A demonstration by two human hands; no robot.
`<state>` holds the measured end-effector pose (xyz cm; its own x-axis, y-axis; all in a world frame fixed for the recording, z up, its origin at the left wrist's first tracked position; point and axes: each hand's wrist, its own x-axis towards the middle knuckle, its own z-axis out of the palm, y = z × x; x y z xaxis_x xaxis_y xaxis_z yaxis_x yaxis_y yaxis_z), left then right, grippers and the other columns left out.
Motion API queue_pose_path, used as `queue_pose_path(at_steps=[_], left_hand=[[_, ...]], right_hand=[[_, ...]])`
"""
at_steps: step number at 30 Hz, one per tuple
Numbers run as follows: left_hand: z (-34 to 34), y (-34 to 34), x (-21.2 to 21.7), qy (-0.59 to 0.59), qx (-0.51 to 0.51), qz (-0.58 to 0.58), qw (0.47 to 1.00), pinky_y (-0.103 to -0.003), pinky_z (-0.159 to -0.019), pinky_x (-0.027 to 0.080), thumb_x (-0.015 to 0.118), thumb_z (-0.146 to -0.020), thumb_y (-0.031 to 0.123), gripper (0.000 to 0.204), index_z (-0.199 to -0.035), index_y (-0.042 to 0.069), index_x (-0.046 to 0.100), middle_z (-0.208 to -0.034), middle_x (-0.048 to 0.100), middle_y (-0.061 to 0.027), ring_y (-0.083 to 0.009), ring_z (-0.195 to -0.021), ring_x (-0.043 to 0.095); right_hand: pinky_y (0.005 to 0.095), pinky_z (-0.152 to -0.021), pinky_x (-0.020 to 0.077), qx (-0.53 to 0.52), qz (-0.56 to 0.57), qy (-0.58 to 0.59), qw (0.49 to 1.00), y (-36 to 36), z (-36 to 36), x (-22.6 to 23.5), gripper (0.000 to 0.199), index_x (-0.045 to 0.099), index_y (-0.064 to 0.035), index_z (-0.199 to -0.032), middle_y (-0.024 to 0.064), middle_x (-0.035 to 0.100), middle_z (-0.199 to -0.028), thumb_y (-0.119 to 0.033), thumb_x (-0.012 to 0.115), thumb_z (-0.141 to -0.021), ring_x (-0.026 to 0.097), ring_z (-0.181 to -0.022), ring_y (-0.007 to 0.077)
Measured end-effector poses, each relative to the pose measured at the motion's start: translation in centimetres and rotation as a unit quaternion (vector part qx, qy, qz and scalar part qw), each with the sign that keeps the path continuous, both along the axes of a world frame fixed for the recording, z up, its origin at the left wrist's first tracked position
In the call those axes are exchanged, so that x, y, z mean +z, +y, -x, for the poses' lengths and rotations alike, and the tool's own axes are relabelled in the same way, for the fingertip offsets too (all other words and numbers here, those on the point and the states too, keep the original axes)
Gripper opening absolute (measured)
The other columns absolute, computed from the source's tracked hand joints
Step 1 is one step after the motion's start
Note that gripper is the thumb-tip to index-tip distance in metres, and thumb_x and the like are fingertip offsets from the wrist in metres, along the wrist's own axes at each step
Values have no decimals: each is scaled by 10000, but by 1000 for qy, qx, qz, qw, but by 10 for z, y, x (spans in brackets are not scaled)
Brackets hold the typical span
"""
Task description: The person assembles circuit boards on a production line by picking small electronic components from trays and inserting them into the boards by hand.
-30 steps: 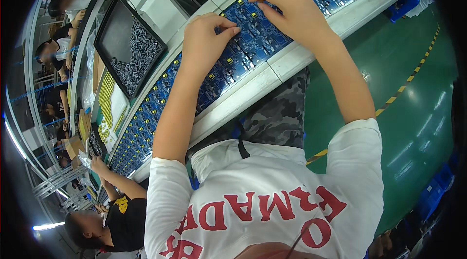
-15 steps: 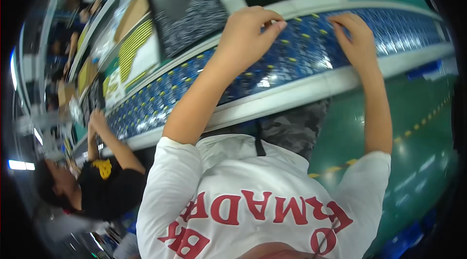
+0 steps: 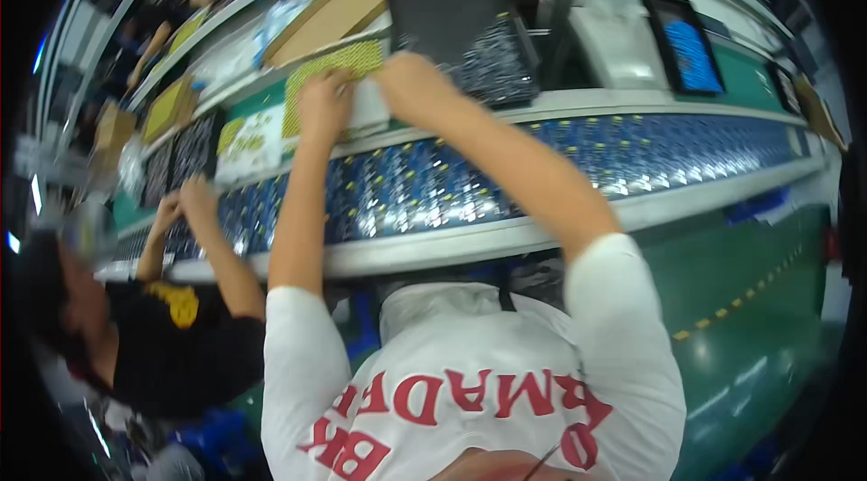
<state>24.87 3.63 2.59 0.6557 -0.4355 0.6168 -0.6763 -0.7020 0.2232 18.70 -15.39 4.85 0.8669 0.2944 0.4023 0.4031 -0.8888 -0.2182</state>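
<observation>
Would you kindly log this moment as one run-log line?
left hand: on yellow-green dotted sheet | right hand: beside it, blurred | conveyor: blue boards | co-worker's hands: on boards

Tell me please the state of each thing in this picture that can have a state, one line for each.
Left hand: stretched forward past the belt, fingers on the yellow-green dotted sheet; grip unclear.
Right hand: stretched forward beside it, blurred; grip unclear.
Conveyor belt: covered end to end with blue circuit boards.
Black tray: partly filled with small dark parts.
Blue screen: lit.
Cardboard box: closed, lying flat.
Co-worker's hands: on the belt.
</observation>
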Motion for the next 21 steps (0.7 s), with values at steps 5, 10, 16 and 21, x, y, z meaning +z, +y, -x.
queue_pose_path(at_steps=[5,10,16,21], left_hand=[[-17,25,-13,-41,-16,-68,997,-476,-769,486,644,-797,84,141,-908,33,714,-923,676,-166,-365,-840,635],[-13,9,-5,-95,10,-148,984,-447,-874,463,642,-850,151,143,-930,68,728,-1003,697,-71,-301,-983,622],[-13,-1,-7,-106,28,-151,982,-436,-918,440,636,-883,175,154,-969,82,724,-1025,697,-55,-287,-1009,613],[-18,15,-13,-93,38,-154,983,-434,-915,441,640,-896,187,163,-997,84,713,-1030,694,-64,-282,-1010,614]], right_hand=[[503,-670,453,-93,-142,-193,966,64,-52,-21,162,696,-152,-911,123,710,-869,-242,593,-824,671,-776,337],[456,-821,401,-121,-6,-234,965,53,-51,-37,118,704,-130,-831,65,670,-798,-155,592,-803,594,-907,270],[418,-826,392,-114,104,-150,977,39,-44,-19,144,693,-151,-672,54,670,-771,-164,610,-788,588,-923,261],[405,-776,450,-53,12,-180,982,-6,3,9,113,698,-130,-705,73,700,-777,-201,643,-772,626,-835,267]])
